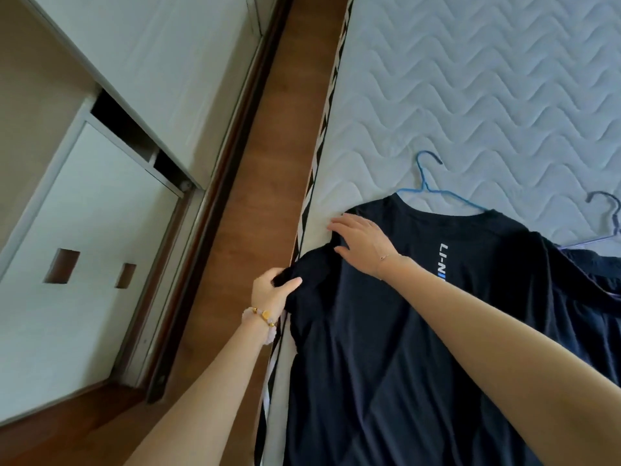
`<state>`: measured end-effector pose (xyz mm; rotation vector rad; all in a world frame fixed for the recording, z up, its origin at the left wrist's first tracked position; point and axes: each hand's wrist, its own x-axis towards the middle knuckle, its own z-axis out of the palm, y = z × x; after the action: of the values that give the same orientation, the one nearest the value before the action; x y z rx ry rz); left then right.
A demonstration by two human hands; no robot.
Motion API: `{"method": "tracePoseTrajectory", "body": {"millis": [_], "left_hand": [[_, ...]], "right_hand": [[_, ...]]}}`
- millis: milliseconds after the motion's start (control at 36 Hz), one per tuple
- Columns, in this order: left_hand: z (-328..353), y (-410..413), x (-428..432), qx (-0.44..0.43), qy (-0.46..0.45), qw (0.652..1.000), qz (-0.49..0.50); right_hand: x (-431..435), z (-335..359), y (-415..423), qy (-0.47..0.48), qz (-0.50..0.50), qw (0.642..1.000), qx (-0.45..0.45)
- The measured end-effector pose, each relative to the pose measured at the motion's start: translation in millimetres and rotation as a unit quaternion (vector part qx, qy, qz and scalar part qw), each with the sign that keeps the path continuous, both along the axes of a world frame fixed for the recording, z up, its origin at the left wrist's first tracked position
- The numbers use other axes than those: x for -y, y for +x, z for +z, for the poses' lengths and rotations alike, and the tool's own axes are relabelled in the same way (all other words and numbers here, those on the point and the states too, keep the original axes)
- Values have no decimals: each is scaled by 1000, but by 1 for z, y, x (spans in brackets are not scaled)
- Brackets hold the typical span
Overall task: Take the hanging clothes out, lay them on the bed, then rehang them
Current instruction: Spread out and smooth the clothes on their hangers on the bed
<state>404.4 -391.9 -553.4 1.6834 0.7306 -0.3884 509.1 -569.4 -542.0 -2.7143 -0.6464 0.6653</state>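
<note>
A dark navy t-shirt [396,348] with white lettering lies spread on the white quilted bed [487,95], still on a blue hanger [433,191] whose hook sticks out past the collar. My left hand [274,290] grips the shirt's sleeve end at the bed's edge. My right hand [361,240] lies flat with straight fingers on the shirt's shoulder. A second dark garment [598,280] on a dark hanger [608,210] lies partly under the shirt at the right.
A strip of wooden floor [268,163] runs between the bed and a white sliding-door wardrobe [100,230] on the left. The wardrobe door stands partly open, showing a dark gap.
</note>
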Motion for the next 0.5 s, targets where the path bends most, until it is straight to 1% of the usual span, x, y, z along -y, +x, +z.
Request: {"method": "tracePoseTrajectory", "body": {"millis": [83,139,194,333,389,444,500], "left_hand": [[2,8,-17,36,24,998,55],[1,16,-32,49,43,993,102],[0,26,-45,62,58,990,117],[-2,55,-62,80,100,991,25],[-4,62,-65,81,103,991,6],[-7,67,-67,75,103,992,-8],[-10,68,-69,41,84,995,-20]], "right_hand": [[-3,-6,13,-54,29,998,16],[-3,-10,21,-63,50,996,32],[-4,-13,27,-53,57,996,48],[-12,-19,33,-23,71,995,69],[-17,-20,35,-6,62,997,49],[-21,-20,39,18,25,999,20],[-24,-18,44,51,-52,997,-13]]}}
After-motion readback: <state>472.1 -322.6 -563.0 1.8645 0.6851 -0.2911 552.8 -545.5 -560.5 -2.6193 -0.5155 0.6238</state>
